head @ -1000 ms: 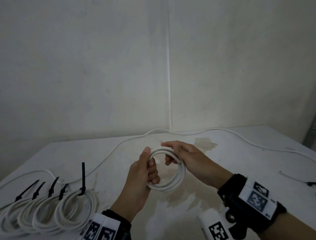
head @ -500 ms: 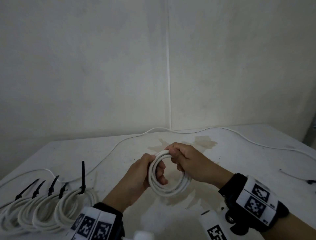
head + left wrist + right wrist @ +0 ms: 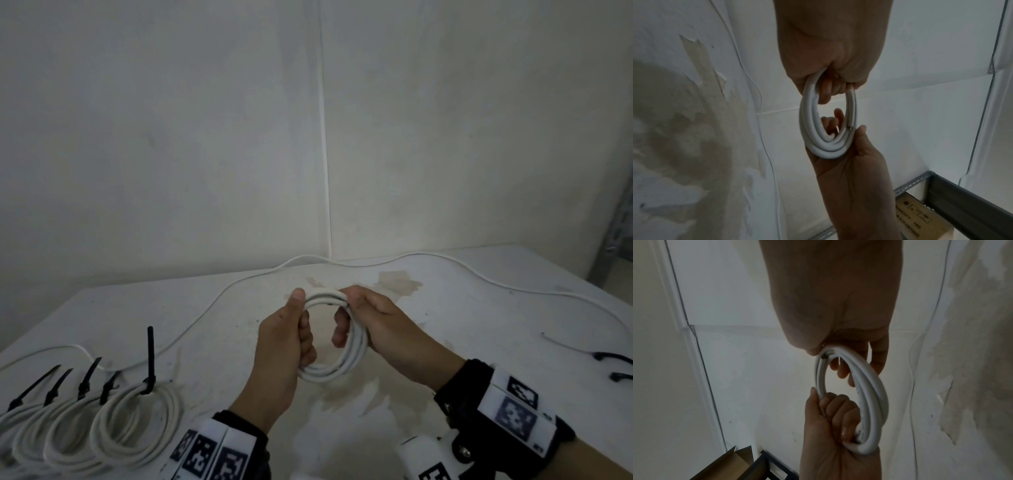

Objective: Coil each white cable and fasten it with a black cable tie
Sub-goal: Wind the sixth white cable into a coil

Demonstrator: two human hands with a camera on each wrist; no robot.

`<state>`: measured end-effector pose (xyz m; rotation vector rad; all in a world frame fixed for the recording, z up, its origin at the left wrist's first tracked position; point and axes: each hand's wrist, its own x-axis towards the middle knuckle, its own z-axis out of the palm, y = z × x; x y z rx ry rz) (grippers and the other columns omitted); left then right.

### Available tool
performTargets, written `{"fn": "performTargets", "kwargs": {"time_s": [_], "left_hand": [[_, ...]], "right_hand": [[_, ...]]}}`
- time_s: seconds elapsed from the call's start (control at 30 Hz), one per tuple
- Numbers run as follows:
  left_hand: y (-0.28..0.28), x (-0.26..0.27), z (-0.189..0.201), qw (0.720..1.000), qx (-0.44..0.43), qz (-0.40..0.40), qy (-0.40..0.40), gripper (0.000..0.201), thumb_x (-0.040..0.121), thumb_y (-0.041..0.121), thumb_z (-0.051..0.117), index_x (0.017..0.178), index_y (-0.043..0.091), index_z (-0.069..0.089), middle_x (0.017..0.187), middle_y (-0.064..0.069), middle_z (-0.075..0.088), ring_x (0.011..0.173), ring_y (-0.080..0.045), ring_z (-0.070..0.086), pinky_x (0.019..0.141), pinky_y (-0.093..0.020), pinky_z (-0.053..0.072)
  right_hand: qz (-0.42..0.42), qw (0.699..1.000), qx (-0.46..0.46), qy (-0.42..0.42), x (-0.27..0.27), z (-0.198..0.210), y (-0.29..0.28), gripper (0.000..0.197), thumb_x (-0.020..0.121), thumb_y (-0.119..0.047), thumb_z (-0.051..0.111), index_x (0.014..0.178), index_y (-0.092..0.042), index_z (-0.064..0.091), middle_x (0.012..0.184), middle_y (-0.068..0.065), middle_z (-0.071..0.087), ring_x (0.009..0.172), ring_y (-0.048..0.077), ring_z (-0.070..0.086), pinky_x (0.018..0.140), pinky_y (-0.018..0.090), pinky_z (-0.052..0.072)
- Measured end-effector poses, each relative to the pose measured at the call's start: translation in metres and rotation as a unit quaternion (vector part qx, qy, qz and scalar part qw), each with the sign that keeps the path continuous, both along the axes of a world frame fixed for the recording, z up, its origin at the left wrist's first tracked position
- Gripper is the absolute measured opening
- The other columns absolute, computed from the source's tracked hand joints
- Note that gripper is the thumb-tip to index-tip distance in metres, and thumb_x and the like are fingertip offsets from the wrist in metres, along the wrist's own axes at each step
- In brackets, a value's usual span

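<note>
As a second ago, left hand and right hand grip white cable coil, now raised, upright.

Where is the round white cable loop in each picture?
Head: the coiled white cable sits low in the middle, between both hands.
Left wrist: it hangs in the centre, below the left hand.
Right wrist: centre-right, below the right hand.
Shared landmark: the brown-stained white table.

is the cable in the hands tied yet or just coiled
Just coiled: the white cable forms loops gripped by the left hand and right hand, with no black tie visible.
</note>
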<state>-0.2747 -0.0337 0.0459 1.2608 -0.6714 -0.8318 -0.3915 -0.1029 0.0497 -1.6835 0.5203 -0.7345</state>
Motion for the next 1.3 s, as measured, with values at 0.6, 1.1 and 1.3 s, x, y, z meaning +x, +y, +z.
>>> {"fn": "performTargets", "kwargs": {"time_s": [0.6, 1.1, 1.3], "left_hand": [[-0.035, -0.049, -0.015, 0.995, 0.043, -0.087, -0.007, 0.044, 0.095, 0.03, 0.043, 0.055, 0.017, 0.03, 0.04, 0.009, 0.023, 0.034, -0.007, 0.019, 0.033, -0.018, 0.023], [-0.08, -0.113, -0.033, 0.988, 0.075, -0.135, -0.012, 0.047, 0.095, 0.031, 0.046, 0.053, 0.017, 0.031, 0.037, 0.01, 0.024, 0.032, -0.007, 0.02, 0.034, -0.016, 0.023], [-0.092, -0.125, -0.035, 0.987, 0.08, -0.137, -0.003, 0.045, 0.094, 0.031, 0.047, 0.054, 0.016, 0.033, 0.037, 0.009, 0.024, 0.031, -0.007, 0.021, 0.033, -0.015, 0.023]], "right_hand": [[-0.096, 0.993, -0.038, 0.051, -0.054, -0.021, -0.023, 0.032, 0.101, -0.028, 0.026, 0.079, -0.014, 0.046, 0.067, -0.002, 0.048, 0.054, 0.004, 0.05, 0.059, 0.014, 0.041], [-0.37, 0.866, -0.078, 0.327, -0.239, -0.043, -0.095, 0.026, 0.09, -0.026, 0.057, 0.109, -0.009, 0.057, 0.104, 0.006, 0.055, 0.086, 0.017, 0.051, 0.074, 0.024, 0.037], [-0.393, 0.785, -0.047, 0.476, -0.297, -0.058, -0.108, 0.024, 0.089, -0.02, 0.056, 0.107, -0.004, 0.055, 0.116, 0.013, 0.054, 0.091, 0.019, 0.046, 0.072, 0.024, 0.033]]}}
